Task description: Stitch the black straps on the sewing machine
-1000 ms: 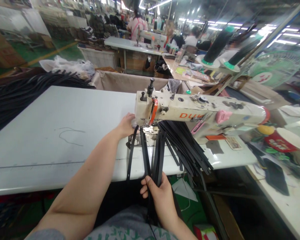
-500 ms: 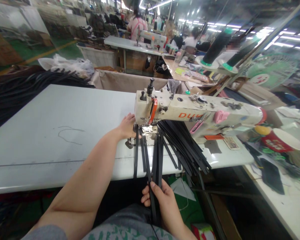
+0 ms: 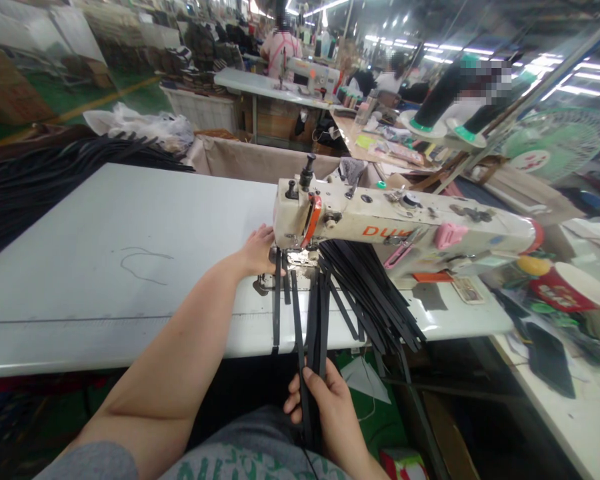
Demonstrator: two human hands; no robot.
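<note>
A white sewing machine (image 3: 405, 220) stands on the pale table (image 3: 100, 267). My left hand (image 3: 258, 251) is at the left of its needle area, beside the presser foot; its fingertips are partly hidden behind the machine head and a black strip (image 3: 277, 300). My right hand (image 3: 325, 393) is closed around several long black strips (image 3: 317, 320) in front of the table edge, which run up towards the machine's needle plate. A fanned bundle of black strips (image 3: 375, 293) lies under the machine arm, to the right.
A heap of black strips (image 3: 65, 173) lies at the far left. Thread cones (image 3: 437, 100) and a green fan (image 3: 555, 147) stand at the back right. A red and white tub (image 3: 563, 287) is at the right. People work at other tables behind.
The short strips near my left hand have shifted up towards the needle, so less of them shows in front. My right hand keeps its hold. The view has turned slightly left.
</note>
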